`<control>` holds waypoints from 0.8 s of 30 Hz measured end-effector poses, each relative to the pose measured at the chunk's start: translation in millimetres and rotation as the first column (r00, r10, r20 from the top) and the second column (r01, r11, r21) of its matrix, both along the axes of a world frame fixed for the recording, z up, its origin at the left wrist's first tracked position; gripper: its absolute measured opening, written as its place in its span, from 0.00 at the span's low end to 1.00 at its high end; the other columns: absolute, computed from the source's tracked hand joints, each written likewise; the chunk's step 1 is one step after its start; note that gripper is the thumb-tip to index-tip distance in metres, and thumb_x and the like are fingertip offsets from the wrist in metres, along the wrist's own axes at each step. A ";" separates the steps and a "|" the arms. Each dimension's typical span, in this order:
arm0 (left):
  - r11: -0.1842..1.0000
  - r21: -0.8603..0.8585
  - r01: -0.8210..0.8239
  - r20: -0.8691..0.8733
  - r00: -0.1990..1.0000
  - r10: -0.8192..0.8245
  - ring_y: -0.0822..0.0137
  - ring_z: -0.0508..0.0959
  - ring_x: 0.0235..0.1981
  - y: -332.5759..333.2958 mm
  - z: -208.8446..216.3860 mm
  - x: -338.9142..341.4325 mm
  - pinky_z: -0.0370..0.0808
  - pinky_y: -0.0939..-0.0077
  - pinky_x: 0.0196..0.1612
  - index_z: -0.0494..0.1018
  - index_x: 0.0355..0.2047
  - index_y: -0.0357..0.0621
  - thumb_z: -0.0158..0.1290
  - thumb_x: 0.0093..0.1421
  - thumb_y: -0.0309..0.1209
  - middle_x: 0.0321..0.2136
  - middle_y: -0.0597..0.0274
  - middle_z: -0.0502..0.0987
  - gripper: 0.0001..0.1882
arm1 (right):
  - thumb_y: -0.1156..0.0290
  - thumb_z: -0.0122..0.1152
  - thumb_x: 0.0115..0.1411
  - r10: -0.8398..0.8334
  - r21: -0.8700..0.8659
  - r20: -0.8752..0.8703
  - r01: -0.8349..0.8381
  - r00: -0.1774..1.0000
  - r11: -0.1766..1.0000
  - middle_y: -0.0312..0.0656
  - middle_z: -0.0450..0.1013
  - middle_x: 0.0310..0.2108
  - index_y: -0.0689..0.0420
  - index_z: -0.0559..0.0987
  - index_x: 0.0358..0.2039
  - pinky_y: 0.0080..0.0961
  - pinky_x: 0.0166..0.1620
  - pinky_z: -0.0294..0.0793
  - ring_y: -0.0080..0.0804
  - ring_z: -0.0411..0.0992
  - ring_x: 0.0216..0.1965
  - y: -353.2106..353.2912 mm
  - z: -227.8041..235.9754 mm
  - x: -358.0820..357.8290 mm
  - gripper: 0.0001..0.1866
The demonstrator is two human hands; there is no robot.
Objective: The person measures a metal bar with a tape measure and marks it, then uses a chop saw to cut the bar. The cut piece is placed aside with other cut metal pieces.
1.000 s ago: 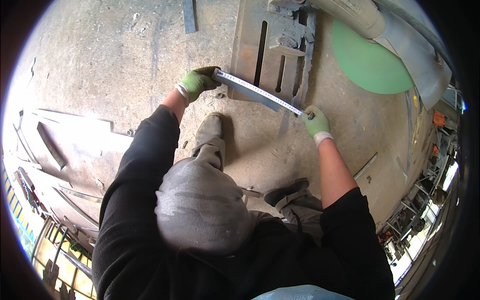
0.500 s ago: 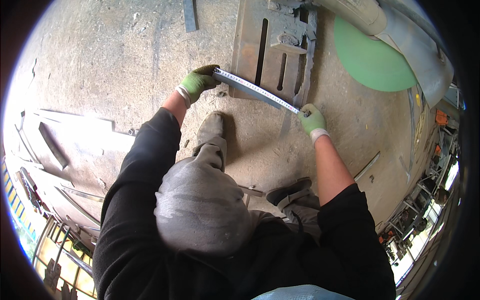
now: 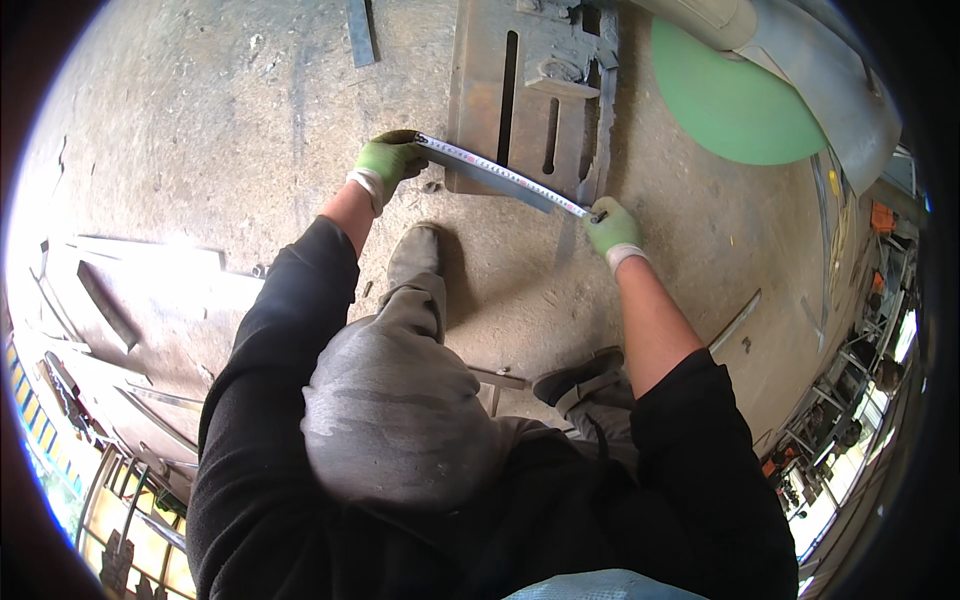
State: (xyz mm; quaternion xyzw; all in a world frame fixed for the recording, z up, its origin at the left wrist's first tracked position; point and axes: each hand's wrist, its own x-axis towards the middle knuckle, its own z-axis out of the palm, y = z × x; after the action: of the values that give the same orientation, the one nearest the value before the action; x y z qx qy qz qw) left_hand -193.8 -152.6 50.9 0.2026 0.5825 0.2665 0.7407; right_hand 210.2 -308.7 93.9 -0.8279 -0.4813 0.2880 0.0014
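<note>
Both my hands wear pale green gloves with white cuffs. My left hand is closed around the left end of a flat grey metal strip and the end of a tape measure. The white tape blade lies along the strip's upper edge and runs past its right end. At that side my right hand is closed on the tape measure; its case is mostly hidden by the glove. The strip slants down to the right, across the near edge of a slotted metal plate.
The slotted, rough-edged metal plate lies on the concrete floor beyond my hands. Right of it are a green disc and a grey curved cover. A narrow strip lies at the far left, metal offcuts nearer left.
The view has shifted slightly, so the floor things sit a little further left and up. My hands keep the same hold on strip and tape, with the right hand a touch nearer the strip.
</note>
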 end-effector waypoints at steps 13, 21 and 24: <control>0.987 0.023 -0.162 0.065 0.985 0.160 0.56 0.87 0.37 5.3 -17.7 -9.5 0.88 0.61 0.45 0.79 0.49 0.39 0.58 0.69 0.22 0.39 0.53 0.85 0.10 | 0.57 0.73 0.59 -0.038 -0.070 -0.008 0.037 0.999 0.997 0.47 0.81 0.32 0.52 0.82 0.40 0.36 0.43 0.79 0.43 0.81 0.35 7.1 2.4 -11.5 0.15; 0.991 0.072 -0.111 -0.018 0.994 0.112 0.58 0.87 0.37 24.0 -10.2 -10.3 0.87 0.67 0.44 0.78 0.52 0.36 0.55 0.69 0.21 0.39 0.53 0.85 0.12 | 0.52 0.72 0.59 -0.100 -0.099 -0.050 0.094 0.994 0.991 0.48 0.83 0.35 0.52 0.83 0.40 0.39 0.46 0.80 0.49 0.82 0.39 17.5 2.0 -14.2 0.18; 0.993 0.092 -0.072 -0.065 0.995 0.078 0.58 0.87 0.38 26.5 -2.7 -7.5 0.86 0.68 0.45 0.78 0.53 0.38 0.56 0.70 0.24 0.40 0.54 0.85 0.13 | 0.52 0.73 0.58 -0.104 -0.093 -0.041 0.100 0.994 0.991 0.48 0.83 0.35 0.52 0.83 0.39 0.40 0.45 0.79 0.48 0.82 0.39 19.4 0.9 -13.0 0.18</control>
State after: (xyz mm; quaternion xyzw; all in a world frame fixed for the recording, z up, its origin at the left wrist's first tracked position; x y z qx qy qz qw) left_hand -201.3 -126.1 48.2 0.2227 0.6024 0.3130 0.6997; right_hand 197.2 -289.2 94.8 -0.8438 -0.4245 0.3281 -0.0105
